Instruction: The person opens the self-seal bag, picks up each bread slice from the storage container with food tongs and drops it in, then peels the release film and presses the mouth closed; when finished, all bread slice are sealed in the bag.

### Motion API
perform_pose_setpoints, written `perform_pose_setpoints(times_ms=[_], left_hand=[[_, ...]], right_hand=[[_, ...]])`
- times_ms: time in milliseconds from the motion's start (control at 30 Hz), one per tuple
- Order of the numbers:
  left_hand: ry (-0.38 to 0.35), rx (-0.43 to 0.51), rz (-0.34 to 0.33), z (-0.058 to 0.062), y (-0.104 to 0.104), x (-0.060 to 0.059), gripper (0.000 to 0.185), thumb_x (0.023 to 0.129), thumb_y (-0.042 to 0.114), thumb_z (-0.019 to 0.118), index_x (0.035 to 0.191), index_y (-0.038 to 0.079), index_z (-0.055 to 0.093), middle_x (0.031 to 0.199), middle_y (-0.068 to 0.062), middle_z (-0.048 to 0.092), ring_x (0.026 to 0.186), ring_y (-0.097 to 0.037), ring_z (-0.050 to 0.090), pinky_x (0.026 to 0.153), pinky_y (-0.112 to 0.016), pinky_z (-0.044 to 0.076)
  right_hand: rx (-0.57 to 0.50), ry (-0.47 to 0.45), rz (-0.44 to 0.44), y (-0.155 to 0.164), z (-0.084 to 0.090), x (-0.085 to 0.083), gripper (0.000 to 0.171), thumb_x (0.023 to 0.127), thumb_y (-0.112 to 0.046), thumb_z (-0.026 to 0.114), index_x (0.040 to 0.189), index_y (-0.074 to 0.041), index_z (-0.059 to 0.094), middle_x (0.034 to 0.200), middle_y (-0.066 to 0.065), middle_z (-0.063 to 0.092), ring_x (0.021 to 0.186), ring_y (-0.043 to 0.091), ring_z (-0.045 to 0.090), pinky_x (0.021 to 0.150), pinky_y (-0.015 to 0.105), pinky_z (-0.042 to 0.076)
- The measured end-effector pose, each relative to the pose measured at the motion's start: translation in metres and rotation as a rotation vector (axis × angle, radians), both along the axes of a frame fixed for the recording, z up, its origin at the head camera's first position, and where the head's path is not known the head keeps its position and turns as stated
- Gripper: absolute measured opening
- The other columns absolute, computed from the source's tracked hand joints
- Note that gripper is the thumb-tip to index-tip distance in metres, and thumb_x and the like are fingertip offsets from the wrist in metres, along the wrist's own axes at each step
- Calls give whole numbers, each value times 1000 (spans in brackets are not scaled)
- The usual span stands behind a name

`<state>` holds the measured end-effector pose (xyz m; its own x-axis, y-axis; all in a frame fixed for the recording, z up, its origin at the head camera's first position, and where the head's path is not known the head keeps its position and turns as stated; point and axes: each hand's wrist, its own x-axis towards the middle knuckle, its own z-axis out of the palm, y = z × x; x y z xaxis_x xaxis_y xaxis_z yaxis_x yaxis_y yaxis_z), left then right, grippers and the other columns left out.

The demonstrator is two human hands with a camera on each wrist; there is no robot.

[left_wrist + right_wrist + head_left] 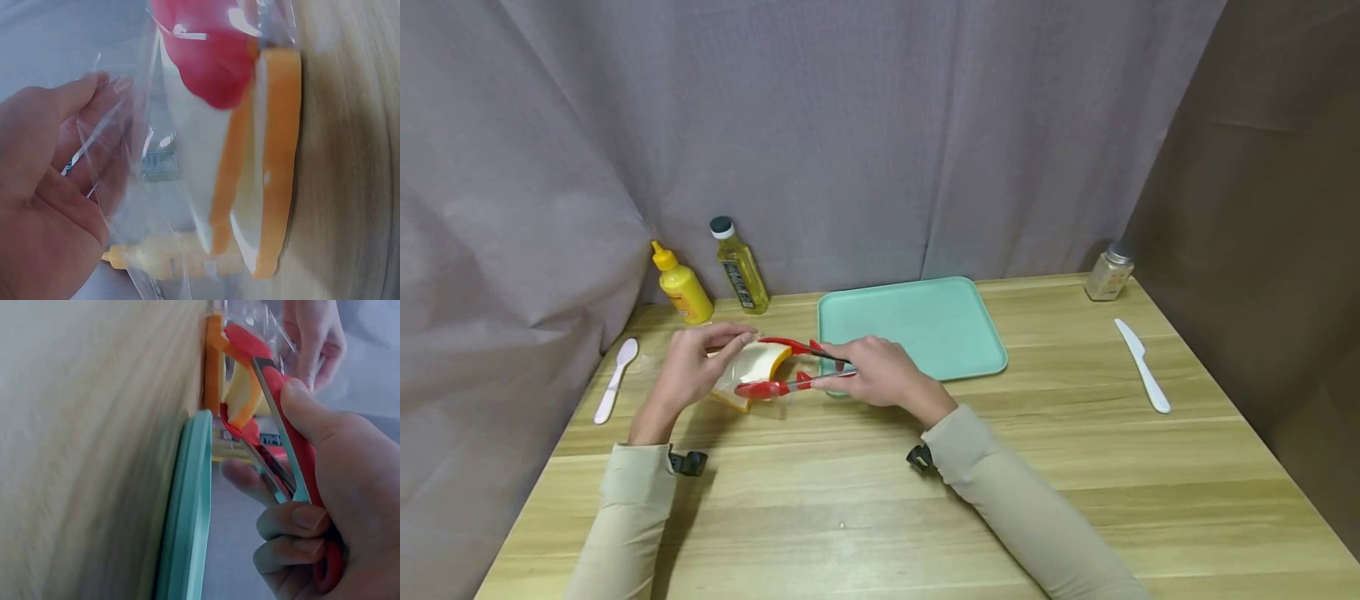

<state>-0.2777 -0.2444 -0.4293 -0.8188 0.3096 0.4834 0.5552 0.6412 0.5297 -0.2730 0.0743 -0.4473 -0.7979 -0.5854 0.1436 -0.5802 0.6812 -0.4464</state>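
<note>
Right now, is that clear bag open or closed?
Open. The left hand holds the bag open, and the red tongs reach inside around the bread.

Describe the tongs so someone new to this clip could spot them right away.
On the wooden table, look just left of the mint tray, between the two hands. The tongs are in the right hand, their tips around bread in a clear bag. They are the only red thing there.
</note>
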Motion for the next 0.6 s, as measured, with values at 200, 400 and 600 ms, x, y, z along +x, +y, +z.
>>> perform_pose_setpoints(times_ms=[200, 400, 600], left_hand=[[3, 2, 28, 1, 0, 2, 17, 105, 13, 72, 118, 9, 83, 110, -9, 85, 98, -26, 83, 71, -2, 48], [-7, 12, 87, 3, 3, 4, 18, 106, 17, 72, 120, 13, 83, 104, -8, 85, 60, -1, 65, 47, -20, 32], [-93, 97, 81, 3, 9, 4, 20, 107, 18, 71, 122, 11, 81, 105, -13, 84, 63, 1, 70, 41, -20, 32]], right_hand=[[-40, 30, -8, -9, -6, 5, 70, 100, -67, 66, 155, -24, 60, 60, -8, 49, 58, 6, 32, 49, 25, 31], [-89, 6, -40, -17, -12, 7, 67, 101, -65, 67, 153, -22, 62, 62, -5, 47, 58, 8, 30, 50, 25, 31], [-75, 41, -101, -28, -13, 14, 72, 101, -67, 65, 155, -21, 60, 66, -6, 42, 58, 8, 31, 48, 27, 30]])
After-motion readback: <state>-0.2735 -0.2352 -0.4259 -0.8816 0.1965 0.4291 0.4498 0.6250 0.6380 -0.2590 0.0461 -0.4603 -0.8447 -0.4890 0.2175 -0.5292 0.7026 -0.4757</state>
